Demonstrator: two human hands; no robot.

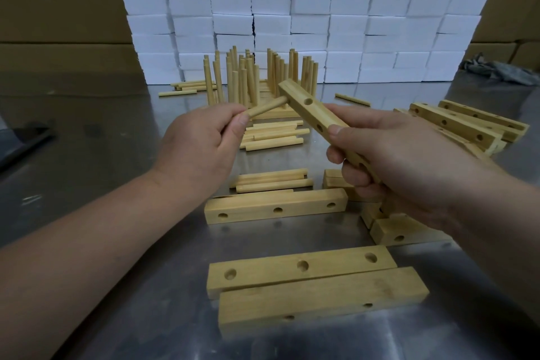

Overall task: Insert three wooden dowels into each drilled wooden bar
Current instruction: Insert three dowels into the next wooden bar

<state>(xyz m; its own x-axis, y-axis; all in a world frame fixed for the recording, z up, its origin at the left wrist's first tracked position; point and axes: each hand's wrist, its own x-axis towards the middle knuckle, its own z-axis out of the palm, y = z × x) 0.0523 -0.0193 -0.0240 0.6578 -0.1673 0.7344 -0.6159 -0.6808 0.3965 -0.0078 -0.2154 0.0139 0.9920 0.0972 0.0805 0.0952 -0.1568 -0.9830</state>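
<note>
My right hand grips a drilled wooden bar by its near end and holds it tilted above the table. My left hand pinches a wooden dowel whose far tip meets the bar's far end, at or in a hole there. Two empty holes show on the bar's upper face. Loose dowels lie below the hands, and more dowels lie nearer me. Behind them stand bars with upright dowels in them.
Empty drilled bars lie on the steel table: one at centre, two close to me, a stack at the right. White foam blocks form a back wall, with cardboard boxes left and right.
</note>
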